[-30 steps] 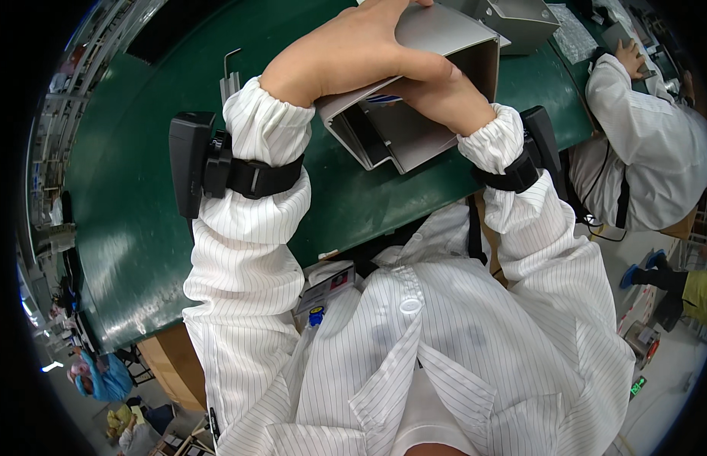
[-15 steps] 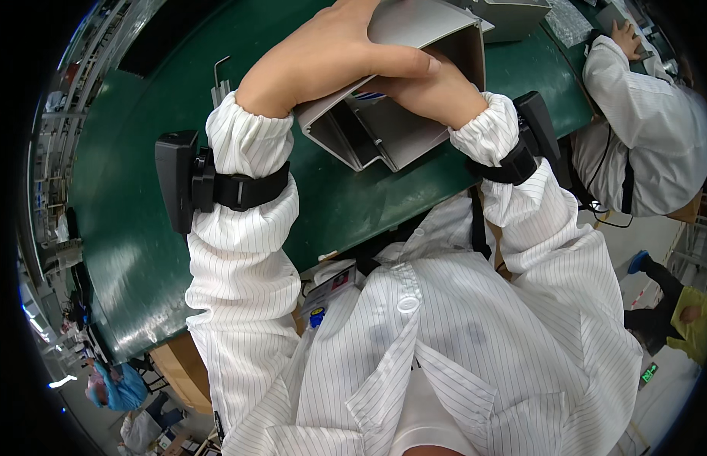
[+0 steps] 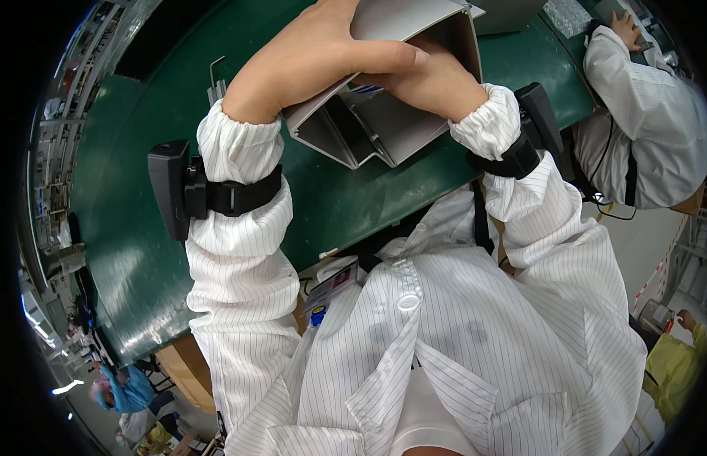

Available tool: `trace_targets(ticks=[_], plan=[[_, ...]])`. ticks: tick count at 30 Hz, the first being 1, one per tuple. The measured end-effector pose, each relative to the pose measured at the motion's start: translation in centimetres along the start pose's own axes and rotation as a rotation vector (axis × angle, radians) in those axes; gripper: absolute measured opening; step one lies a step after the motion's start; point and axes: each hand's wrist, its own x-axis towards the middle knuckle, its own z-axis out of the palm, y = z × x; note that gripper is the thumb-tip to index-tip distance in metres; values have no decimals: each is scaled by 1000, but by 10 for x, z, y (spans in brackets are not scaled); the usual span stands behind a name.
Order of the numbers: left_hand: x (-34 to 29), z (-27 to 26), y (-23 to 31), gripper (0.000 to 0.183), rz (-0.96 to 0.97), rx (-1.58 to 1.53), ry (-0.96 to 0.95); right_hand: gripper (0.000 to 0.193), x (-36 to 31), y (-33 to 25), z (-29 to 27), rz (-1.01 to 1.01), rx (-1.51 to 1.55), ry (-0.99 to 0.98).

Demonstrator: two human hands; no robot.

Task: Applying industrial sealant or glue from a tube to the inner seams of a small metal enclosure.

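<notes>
A grey sheet-metal housing (image 3: pixel 324 135), open at the side facing me, stands tilted on the green table. My left hand (image 3: pixel 311 61) holds it from the left and above, the thumb stretched along its top edge; the other fingertips run out of the picture. Into the opening reaches my right hand (image 3: pixel 438 82), its fingers hidden behind my left thumb and the housing wall. Within the opening a dark strip runs beside a stepped inner metal edge, and a bit of blue and white shows under my right hand.
The green table (image 3: pixel 140 220) spreads left. A hex key (image 3: pixel 214 68) stands by small metal profiles beyond my left wrist. Another grey metal part (image 3: pixel 509 14) lies at the upper right, near bubble wrap (image 3: pixel 567 17). A co-worker in a white coat (image 3: pixel 646 121) works at the right.
The housing and both my hands have shifted slightly left in the picture. My right hand stays inside the opening. At the lower right, a person in yellow has moved.
</notes>
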Motion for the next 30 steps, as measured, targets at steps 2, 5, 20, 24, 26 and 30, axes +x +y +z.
trace_targets(ticks=[2, 5, 20, 24, 26, 30], plan=[[-2, 0, -3, 85, -17, -9, -3, 22, 0, -3, 0, 54, 15, 14], [-5, -2, -7, 85, 106, -10, -32, 22, 2, -3, 1, 46, -11, 20], [-2, -3, -40, 85, 69, -198, -19, 23, 0, 6, 5, -36, -93, 55], [9, 8, -58, 85, 293, 96, 67, 22, -2, 1, 0, 17, -164, 51], [-8, 4, -16, 85, 116, -176, 58, 23, -2, -1, -1, 1, -147, 27], [-14, -6, -3, 86, 15, -211, -12, 25, 0, 1, 2, 72, -127, 25]])
